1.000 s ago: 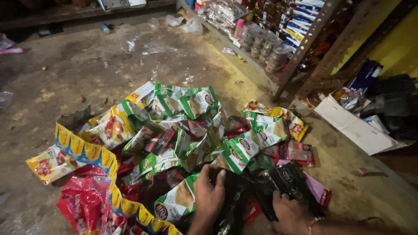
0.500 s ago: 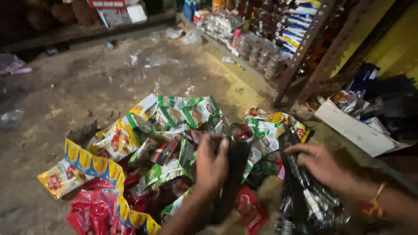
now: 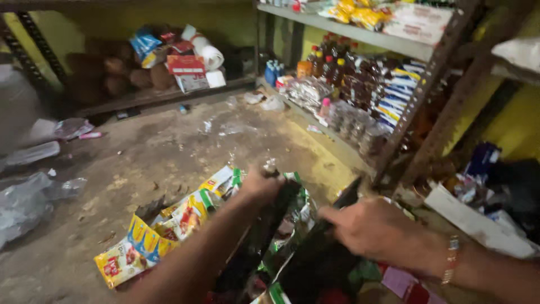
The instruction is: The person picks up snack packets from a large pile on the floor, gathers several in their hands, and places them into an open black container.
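Both hands are clamped on the dark packet strip, left hand at its upper-centre end, right hand lower right.

Two dark, glossy strips of sachets hang lifted above the scattered yellow-green snack packets.

- The place is a small grocery shop or its stockroom.
- At 2 o'clock a rusty metal shelf rack carries bottles, jars and stacked packets, many of each kind.
- At 11 o'clock a low wooden shelf holds coconuts and wrapped goods.
- At 7 o'clock strips of snack packets lie in a heap on the dusty concrete floor.
- Yellow painted walls stand behind the racks.
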